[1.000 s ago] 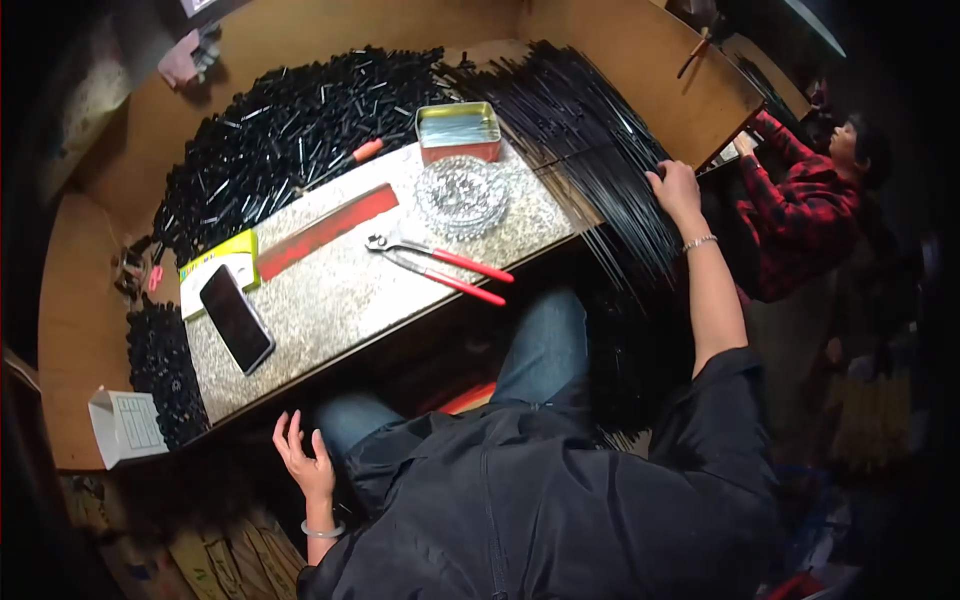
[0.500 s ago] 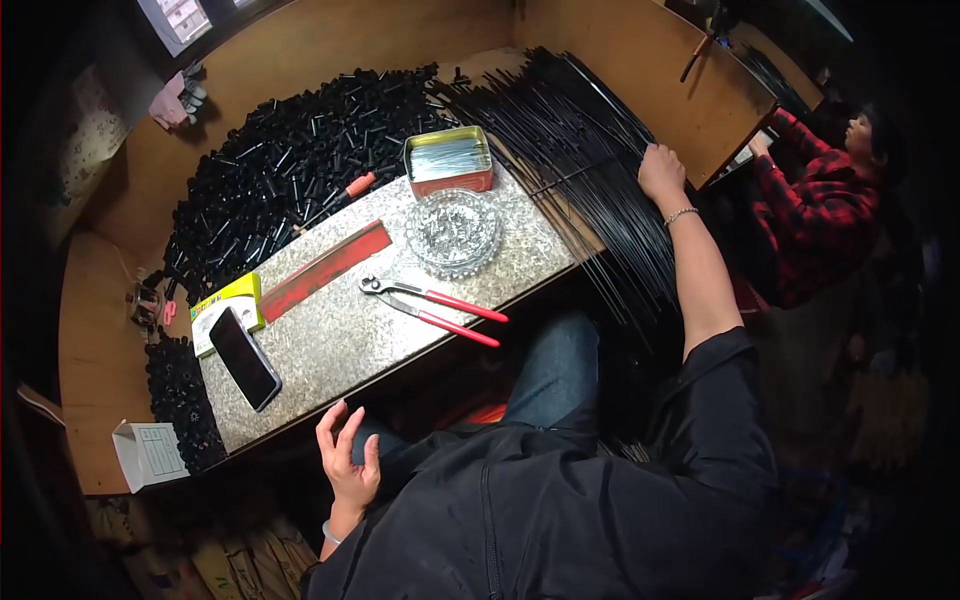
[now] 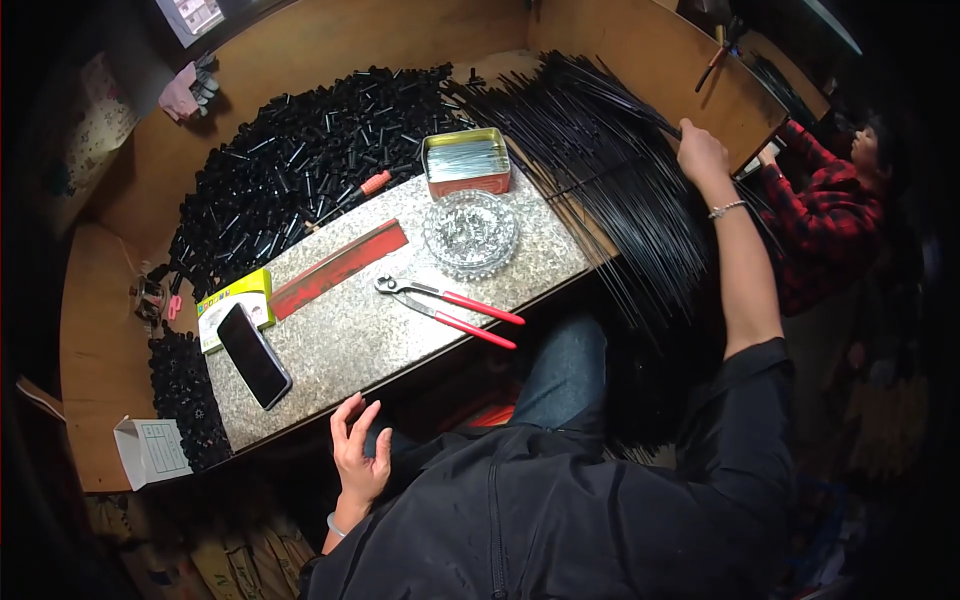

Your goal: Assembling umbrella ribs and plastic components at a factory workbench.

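Note:
My right hand (image 3: 703, 155), arm stretched out to the far right, is closed around the ends of some thin black rods (image 3: 635, 108). Those rods lead back over a large heap of similar long rods (image 3: 625, 210), which spreads past the table's right edge. How many rods are in the fist cannot be seen. My left hand (image 3: 360, 462) hovers at the front edge of the stone slab (image 3: 330, 355), fingers apart and holding nothing. Closest to it on the slab lies a dark-screened phone (image 3: 252, 355). Red-handled pliers (image 3: 450, 310) rest farther right.
Behind the slab spreads a pile of short black tubular parts (image 3: 300, 150). On the slab are a glass dish (image 3: 471, 235), a tin of thin metal pins (image 3: 467, 160), a red strip (image 3: 340, 268) and a yellow-white box (image 3: 235, 308). A person in a checked shirt (image 3: 835, 215) works at right.
My right hand has moved a little to the right, and the rods at it now stretch toward it. My left hand stays open by the slab edge. The whole view has shifted slightly.

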A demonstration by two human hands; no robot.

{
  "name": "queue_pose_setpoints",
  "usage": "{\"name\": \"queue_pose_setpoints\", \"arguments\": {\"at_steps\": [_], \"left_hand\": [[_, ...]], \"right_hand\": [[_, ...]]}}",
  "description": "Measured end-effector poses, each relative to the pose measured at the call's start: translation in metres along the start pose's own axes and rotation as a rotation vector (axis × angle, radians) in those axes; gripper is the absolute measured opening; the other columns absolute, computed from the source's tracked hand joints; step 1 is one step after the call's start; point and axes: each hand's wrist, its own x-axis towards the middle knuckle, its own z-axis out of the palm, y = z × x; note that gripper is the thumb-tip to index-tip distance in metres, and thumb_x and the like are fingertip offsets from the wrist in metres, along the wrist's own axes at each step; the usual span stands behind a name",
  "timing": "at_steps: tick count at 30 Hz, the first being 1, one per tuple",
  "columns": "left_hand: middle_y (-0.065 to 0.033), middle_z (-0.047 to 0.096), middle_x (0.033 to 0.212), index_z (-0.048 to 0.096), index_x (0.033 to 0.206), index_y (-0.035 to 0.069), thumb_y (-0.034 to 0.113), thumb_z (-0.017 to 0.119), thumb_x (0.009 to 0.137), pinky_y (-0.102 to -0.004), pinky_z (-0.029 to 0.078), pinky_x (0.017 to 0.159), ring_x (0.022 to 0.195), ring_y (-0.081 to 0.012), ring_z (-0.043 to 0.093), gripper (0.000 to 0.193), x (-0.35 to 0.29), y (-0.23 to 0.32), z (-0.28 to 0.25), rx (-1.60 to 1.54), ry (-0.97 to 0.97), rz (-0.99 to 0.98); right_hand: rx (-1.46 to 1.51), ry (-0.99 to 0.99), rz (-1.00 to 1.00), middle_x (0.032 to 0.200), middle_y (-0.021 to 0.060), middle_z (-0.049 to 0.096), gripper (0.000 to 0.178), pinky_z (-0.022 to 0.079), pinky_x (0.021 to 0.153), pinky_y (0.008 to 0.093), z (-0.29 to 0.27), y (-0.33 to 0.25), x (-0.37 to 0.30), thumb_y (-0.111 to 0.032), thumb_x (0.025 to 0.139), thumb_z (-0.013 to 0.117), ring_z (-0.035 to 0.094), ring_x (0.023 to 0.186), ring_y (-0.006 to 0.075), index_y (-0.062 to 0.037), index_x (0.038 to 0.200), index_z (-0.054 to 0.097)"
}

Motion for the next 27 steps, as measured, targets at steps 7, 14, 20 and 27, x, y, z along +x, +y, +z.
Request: {"name": "queue_pose_setpoints", "arguments": {"at_steps": [7, 14, 20, 27], "left_hand": [[-0.0160, 0.049, 0.120, 0.061, 0.112, 0.002, 0.007, 0.065, 0.080, -0.0305, 0.049, 0.078, 0.104, -0.0274, 0.054, 0.032, 0.007, -0.002, -0.001, -0.007, -0.039, 0.069], [-0.0180, 0.051, 0.117, 0.062, 0.111, 0.003, 0.008, 0.066, 0.080, -0.0345, 0.050, 0.081, 0.097, -0.0301, 0.058, 0.032, 0.028, 0.012, -0.001, -0.066, -0.052, 0.168], [-0.0172, 0.051, 0.117, 0.062, 0.111, 0.004, 0.006, 0.068, 0.078, -0.0341, 0.051, 0.079, 0.096, -0.0289, 0.059, 0.034, 0.049, 0.032, 0.000, -0.151, -0.071, 0.257], [-0.0214, 0.046, 0.127, 0.047, 0.128, 0.000, 0.016, 0.076, 0.071, -0.0424, 0.039, 0.096, 0.115, -0.0373, 0.047, 0.066, 0.108, 0.085, -0.018, -0.149, 0.016, 0.488]], "right_hand": [[-0.111, 0.084, -0.052, 0.097, 0.0180, 0.065, 0.020, 0.050, 0.079, 0.0446, -0.072, 0.029, -0.001, -0.019, 0.084, 0.053, 0.063, 0.093, 0.0339, -0.0054, 0.096, 0.063], [0.261, 0.031, -0.232, 0.071, 0.0147, 0.063, 0.028, 0.046, 0.062, 0.0360, -0.095, 0.051, 0.011, -0.028, 0.080, 0.067, 0.062, 0.066, 0.0245, 0.0000, 0.079, 0.065], [0.434, -0.099, -0.229, 0.053, 0.0032, 0.048, 0.029, 0.036, 0.037, 0.0291, -0.097, 0.025, 0.002, -0.029, 0.086, 0.062, 0.048, 0.039, 0.0141, -0.0014, 0.078, 0.061], [0.608, 0.110, -0.492, 0.061, 0.0047, 0.056, 0.026, 0.039, 0.055, 0.0300, -0.151, -0.037, -0.034, -0.021, 0.085, 0.065, 0.046, 0.057, 0.0103, 0.0031, 0.078, 0.062]]}}
